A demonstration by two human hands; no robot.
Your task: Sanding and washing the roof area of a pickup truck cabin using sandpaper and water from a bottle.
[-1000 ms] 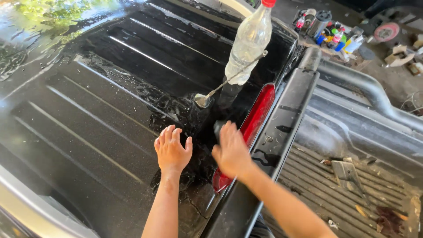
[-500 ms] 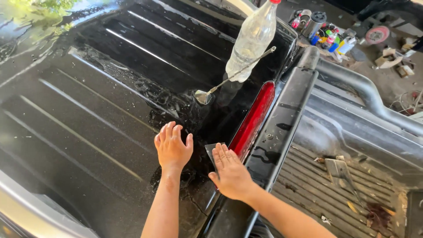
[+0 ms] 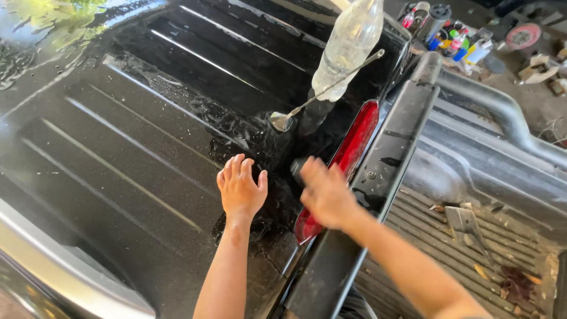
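My left hand (image 3: 241,189) rests flat, fingers apart, on the wet black ribbed vehicle roof (image 3: 118,147). Just to its right, my right hand (image 3: 328,192) is blurred with motion and presses a small dark pad (image 3: 297,168) onto the roof, beside a long red light strip (image 3: 354,142) at the roof's rear edge. Only the pad's far end shows past my fingers. Farther along the roof stands a clear plastic bottle (image 3: 348,47), with a thin metal rod (image 3: 331,88) leaning across it.
Right of the roof edge lies the grey ribbed truck bed (image 3: 472,177) holding scraps and a thick dark bar (image 3: 502,112). Several small bottles and cans (image 3: 449,35) sit on the ground at the top right. Water films the roof's far left.
My right hand slid toward me along the roof edge with the pad, then moved away again toward the bottle. My left hand has stayed flat in the same spot.
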